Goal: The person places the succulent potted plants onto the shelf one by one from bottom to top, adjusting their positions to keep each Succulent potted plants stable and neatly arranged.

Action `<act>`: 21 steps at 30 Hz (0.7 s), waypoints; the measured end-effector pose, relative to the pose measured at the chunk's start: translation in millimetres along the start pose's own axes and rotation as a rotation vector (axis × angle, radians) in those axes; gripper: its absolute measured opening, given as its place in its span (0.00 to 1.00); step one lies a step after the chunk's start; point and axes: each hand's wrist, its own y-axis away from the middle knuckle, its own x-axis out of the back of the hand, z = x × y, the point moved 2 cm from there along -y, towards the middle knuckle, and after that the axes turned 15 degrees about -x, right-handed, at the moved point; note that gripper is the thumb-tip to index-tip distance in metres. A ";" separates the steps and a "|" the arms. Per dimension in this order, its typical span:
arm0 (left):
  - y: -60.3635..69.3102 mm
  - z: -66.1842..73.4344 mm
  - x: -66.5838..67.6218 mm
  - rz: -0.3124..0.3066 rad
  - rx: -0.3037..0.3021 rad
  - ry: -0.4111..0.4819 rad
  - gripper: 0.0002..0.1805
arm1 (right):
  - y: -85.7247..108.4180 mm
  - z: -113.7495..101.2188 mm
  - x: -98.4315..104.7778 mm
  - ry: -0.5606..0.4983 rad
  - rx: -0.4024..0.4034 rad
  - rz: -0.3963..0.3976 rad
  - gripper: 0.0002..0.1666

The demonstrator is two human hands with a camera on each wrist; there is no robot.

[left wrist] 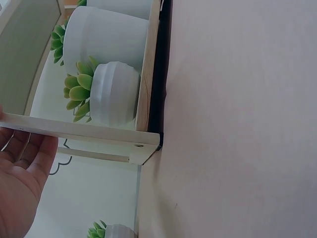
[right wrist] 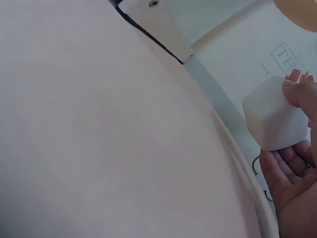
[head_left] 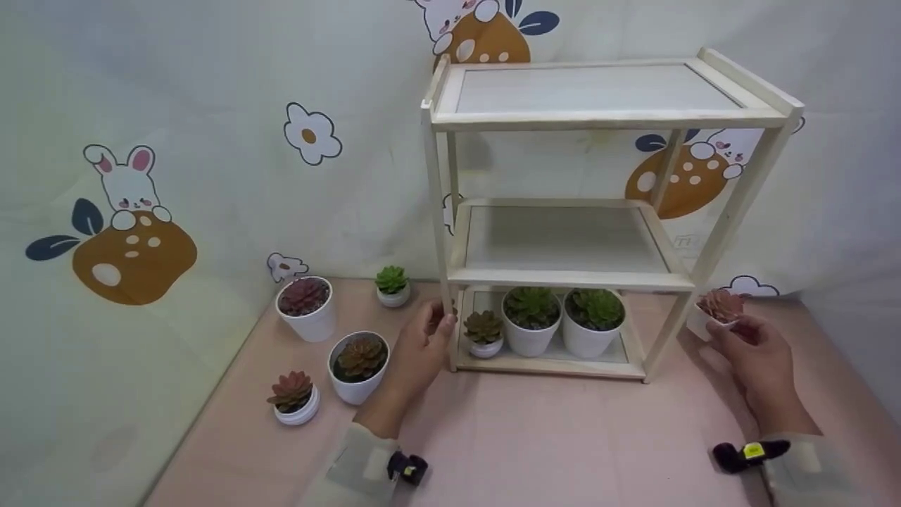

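My left hand (head_left: 420, 350) grips the left front post of a pale wooden three-tier shelf (head_left: 570, 282); in the left wrist view its fingers (left wrist: 35, 153) lie against that post. To the right of the shelf, my right hand (head_left: 760, 370) holds a potted succulent (head_left: 719, 310) with reddish-pink leaves. Its white pot (right wrist: 277, 114) has flat, angled sides and is pinched between thumb and fingers in the right wrist view. On the bottom tier stand a small brownish succulent (head_left: 484, 332) and two larger green ones, a middle plant (head_left: 533, 320) and a right-hand plant (head_left: 595, 322).
Left of the shelf, on the pink cloth (head_left: 535, 436), stand a dark red succulent (head_left: 306, 308), a small green one (head_left: 393, 285), a brown-orange one (head_left: 359, 366) and a small reddish one (head_left: 294, 398). Behind hangs a pale backdrop (head_left: 225, 197) with rabbit prints.
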 end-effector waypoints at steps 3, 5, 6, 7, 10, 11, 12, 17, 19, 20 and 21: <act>0.2 0.9 0.1 0.004 0.000 -0.007 0.23 | 4.3 -3.9 -2.2 0.033 0.007 -0.006 0.51; 0.2 1.4 0.1 0.003 0.007 -0.011 0.23 | 8.4 -7.4 -3.0 0.054 0.022 -0.004 0.51; 0.1 1.9 0.1 0.004 0.011 -0.012 0.23 | 10.6 -9.4 -3.1 0.055 0.029 -0.010 0.51; 0.1 2.2 0.1 0.003 0.010 -0.014 0.23 | 12.9 -11.2 -2.8 0.054 0.042 -0.015 0.50; -0.2 2.2 0.1 0.004 0.012 -0.017 0.23 | 19.9 -18.1 -0.4 0.052 0.092 -0.022 0.43; -0.1 2.6 0.2 0.004 0.009 -0.019 0.23 | 21.9 -20.7 0.2 0.050 0.107 -0.026 0.41; -0.1 2.7 0.1 0.004 0.009 -0.020 0.23 | 24.2 -23.0 0.9 0.051 0.122 -0.026 0.38; 1.2 3.1 -0.4 0.004 0.008 -0.019 0.22 | 35.5 -35.5 2.2 -0.018 0.190 -0.063 0.25; 1.6 2.8 -0.4 0.007 0.003 -0.015 0.21 | 40.2 -40.8 3.2 -0.055 0.219 -0.091 0.22; 1.8 2.6 -0.3 0.009 0.002 -0.013 0.21 | 42.3 -43.6 4.0 -0.070 0.231 -0.108 0.21; 1.9 2.4 -0.2 0.010 0.001 -0.014 0.22 | 44.5 -46.2 5.1 -0.071 0.245 -0.115 0.21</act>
